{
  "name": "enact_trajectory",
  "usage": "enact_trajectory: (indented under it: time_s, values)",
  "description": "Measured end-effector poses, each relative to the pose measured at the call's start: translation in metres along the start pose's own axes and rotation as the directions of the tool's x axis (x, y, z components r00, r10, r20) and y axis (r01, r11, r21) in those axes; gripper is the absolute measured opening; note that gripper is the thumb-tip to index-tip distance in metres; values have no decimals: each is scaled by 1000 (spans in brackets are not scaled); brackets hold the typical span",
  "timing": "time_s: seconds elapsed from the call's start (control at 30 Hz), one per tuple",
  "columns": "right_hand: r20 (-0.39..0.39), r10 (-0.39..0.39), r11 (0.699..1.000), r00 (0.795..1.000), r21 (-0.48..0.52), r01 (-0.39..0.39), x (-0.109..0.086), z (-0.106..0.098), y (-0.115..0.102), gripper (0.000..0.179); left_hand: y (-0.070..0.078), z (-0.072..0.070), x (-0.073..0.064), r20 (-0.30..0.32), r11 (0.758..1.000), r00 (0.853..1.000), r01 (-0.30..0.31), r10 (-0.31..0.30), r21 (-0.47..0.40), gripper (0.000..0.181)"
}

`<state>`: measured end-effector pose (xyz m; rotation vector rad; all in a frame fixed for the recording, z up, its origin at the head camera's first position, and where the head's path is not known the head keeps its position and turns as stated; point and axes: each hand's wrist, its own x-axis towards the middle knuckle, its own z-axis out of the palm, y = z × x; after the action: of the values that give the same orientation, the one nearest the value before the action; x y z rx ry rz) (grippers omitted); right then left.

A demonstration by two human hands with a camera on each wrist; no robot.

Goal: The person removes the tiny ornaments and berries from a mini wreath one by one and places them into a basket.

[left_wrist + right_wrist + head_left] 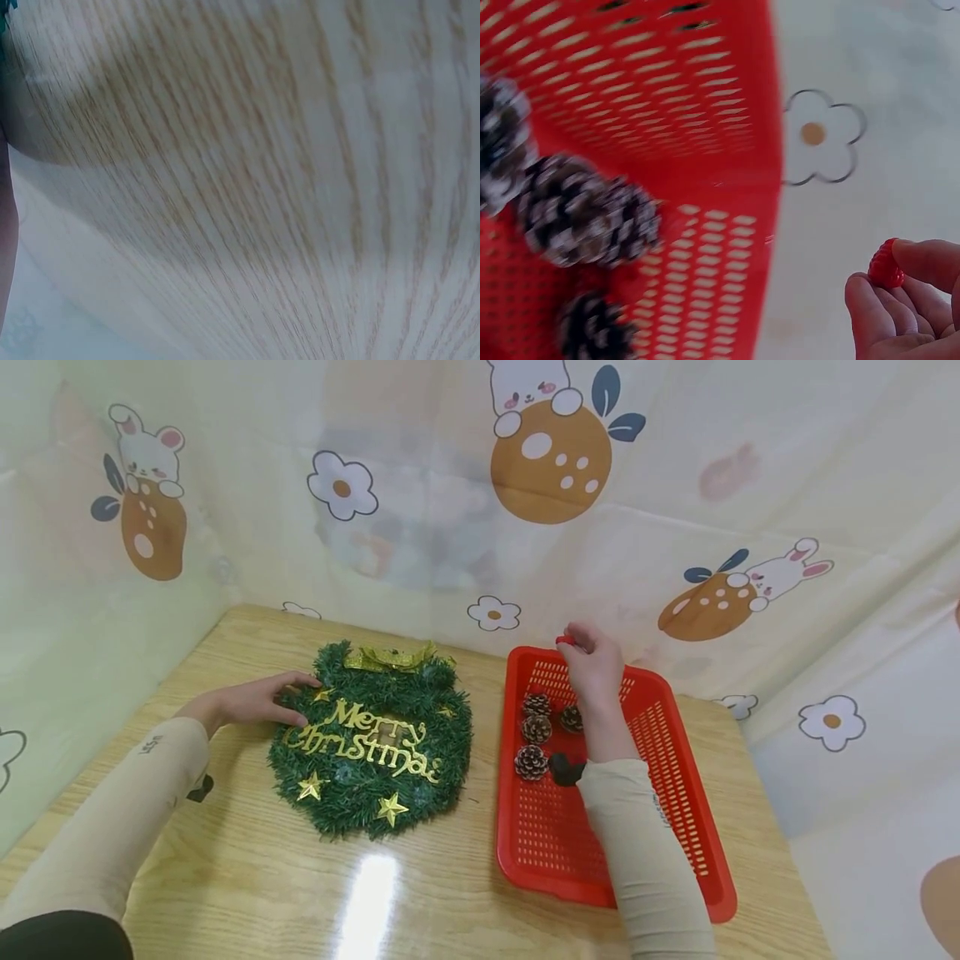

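A green Christmas wreath (378, 827) with gold "Merry Christmas" lettering, gold stars and a gold bow lies on the table. My left hand (258, 699) touches its left edge, thumb and fingers apart. In the left wrist view only a sliver of that hand shows. Above the far rim of the red basket (517, 860), my right hand (596, 672) pinches a small, bumpy red berry (886, 264) between thumb and fingers. Several pine cones (532, 762) sit in the basket, below and left of this hand.
The wooden table (247, 877) carries both wreath and basket. A patterned curtain (420, 543) hangs along the back and sides, close behind the basket. A black wrist mount (566, 770) on the right arm hangs over the basket.
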<state>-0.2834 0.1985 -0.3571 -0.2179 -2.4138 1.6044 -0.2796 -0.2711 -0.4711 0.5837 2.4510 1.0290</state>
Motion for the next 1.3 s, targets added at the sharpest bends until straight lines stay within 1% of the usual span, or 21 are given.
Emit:
enact_trajectory:
  time_s: [0.13,0.27,0.37,0.57,0.67,0.87,0.97,1.2,1.3]
  values:
    - [19,19,996,1000,-85,-17,4,-3,11,37,1,-1,1,1,1000,1000,-5,5,10,71]
    - [75,70,983,995,-177,-56,7,-4,20,37,0,-2,0,-1,1000,1000,2,-2,6,71]
    - [110,102,971,989,-228,-75,8,-5,28,38,-1,-2,0,0,1000,1000,6,-6,3,72]
    - [109,116,944,987,-321,-75,10,-6,42,37,-3,-2,2,-3,1000,1000,13,-13,-1,72]
    - [104,110,935,988,-348,-67,11,-4,47,37,-3,-3,2,-3,1000,1000,17,-17,-3,72]
    - [100,100,913,990,-405,-51,10,2,54,36,-1,-3,0,7,1000,1000,5,-5,-7,71]
    - [101,102,903,990,-428,-49,9,4,57,35,-1,-2,-1,2,1000,1000,1,-1,0,71]
    - [111,93,887,989,-460,-32,9,4,64,33,0,-1,-1,-2,1000,1000,-4,4,14,71]
    - [122,78,880,989,-475,-10,9,2,65,33,2,0,-2,0,1000,1000,-6,6,19,71]
